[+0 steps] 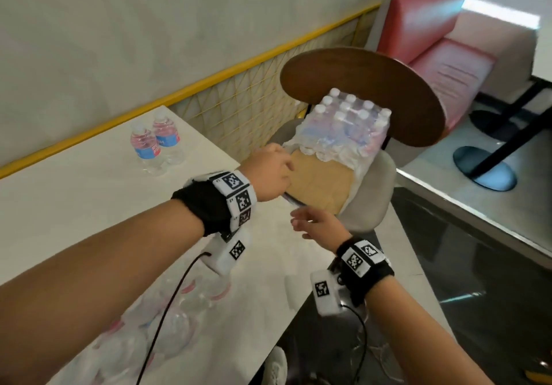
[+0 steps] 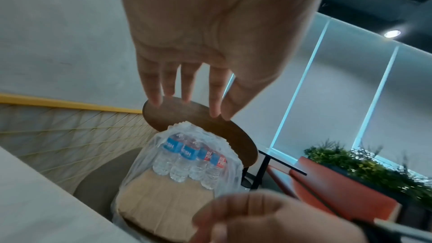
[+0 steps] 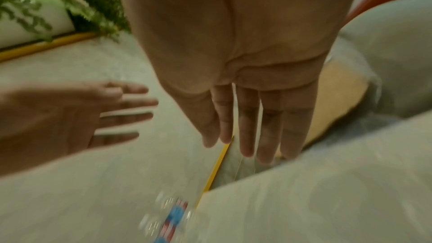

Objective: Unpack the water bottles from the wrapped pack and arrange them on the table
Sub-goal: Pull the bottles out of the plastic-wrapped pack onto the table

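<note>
Both hands empty, fingers straight: left hand just before the wrapped pack, right hand apparently nearer its cardboard base

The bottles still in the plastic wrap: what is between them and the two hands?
A bare stretch of tan cardboard tray lies between the wrapped bottles and both the left hand and right hand. The head view and left wrist view show it.
</note>
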Demonstrator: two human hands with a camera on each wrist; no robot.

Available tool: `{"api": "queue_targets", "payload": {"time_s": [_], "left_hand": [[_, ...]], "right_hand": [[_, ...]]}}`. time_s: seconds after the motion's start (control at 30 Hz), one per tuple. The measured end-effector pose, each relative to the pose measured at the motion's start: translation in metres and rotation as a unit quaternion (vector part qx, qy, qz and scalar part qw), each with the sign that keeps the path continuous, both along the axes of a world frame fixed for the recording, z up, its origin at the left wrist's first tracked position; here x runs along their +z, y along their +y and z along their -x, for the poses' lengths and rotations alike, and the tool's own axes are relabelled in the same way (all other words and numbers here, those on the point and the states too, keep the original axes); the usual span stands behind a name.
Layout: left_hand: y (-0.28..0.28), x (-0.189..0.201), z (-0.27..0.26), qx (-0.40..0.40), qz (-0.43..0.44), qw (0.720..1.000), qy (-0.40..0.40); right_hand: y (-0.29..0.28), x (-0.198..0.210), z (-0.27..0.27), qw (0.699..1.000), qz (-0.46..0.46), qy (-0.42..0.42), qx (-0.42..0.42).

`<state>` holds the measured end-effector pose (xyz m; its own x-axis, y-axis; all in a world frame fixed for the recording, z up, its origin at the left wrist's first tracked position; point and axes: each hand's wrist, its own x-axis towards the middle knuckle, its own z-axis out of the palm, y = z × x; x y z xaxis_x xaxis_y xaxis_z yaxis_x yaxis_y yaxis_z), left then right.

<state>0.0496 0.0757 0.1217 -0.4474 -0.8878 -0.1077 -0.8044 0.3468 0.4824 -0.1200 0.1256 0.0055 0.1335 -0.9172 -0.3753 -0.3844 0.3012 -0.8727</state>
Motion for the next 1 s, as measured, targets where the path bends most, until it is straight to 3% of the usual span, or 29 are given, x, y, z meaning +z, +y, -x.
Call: {"api": "queue_targets", "payload": {"time_s": [0.07, 0.2, 0.3, 0.4, 0.5, 0.63, 0.77, 0.83, 0.93, 1.0], "left_hand": [[-0.018, -0.012, 0.017, 0.045, 0.01, 0.999, -0.005], [-0.06, -0.038, 0.043, 0.056, 0.008, 0.998, -0.042], [-0.086, -0.054, 0.055, 0.065, -0.015, 0.994, -0.09], [-0.11, -0.068, 0.063, 0.053, -0.038, 0.992, -0.111], [-0.124, -0.076, 0.072, 0.023, -0.047, 0.994, -0.098], [-0.13, -0.081, 0.081, 0.001, -0.042, 0.999, -0.035], [-0.139, -0.085, 0.087, -0.04, -0.063, 0.991, -0.11], [-0.142, -0.086, 0.089, -0.037, -0.079, 0.99, -0.108], [-0.147, -0.086, 0.087, 0.009, -0.052, 0.999, -0.013], [-0.148, -0.087, 0.081, 0.035, -0.031, 0.998, 0.033]], "right_hand": [[-0.025, 0.006, 0.02, 0.998, 0.015, -0.016, -0.061], [-0.068, 0.017, 0.048, 0.984, 0.071, -0.033, -0.159], [-0.09, 0.025, 0.061, 0.955, 0.074, -0.168, -0.232], [-0.109, 0.03, 0.072, 0.892, 0.071, -0.341, -0.289], [-0.127, 0.024, 0.078, 0.87, 0.077, -0.388, -0.294], [-0.144, 0.016, 0.078, 0.874, 0.092, -0.386, -0.281], [-0.166, 0.017, 0.077, 0.874, 0.115, -0.393, -0.261], [-0.177, 0.014, 0.077, 0.882, 0.118, -0.364, -0.275], [-0.188, 0.007, 0.077, 0.933, 0.077, -0.194, -0.292], [-0.195, 0.002, 0.075, 0.973, -0.021, -0.033, -0.229]]}}
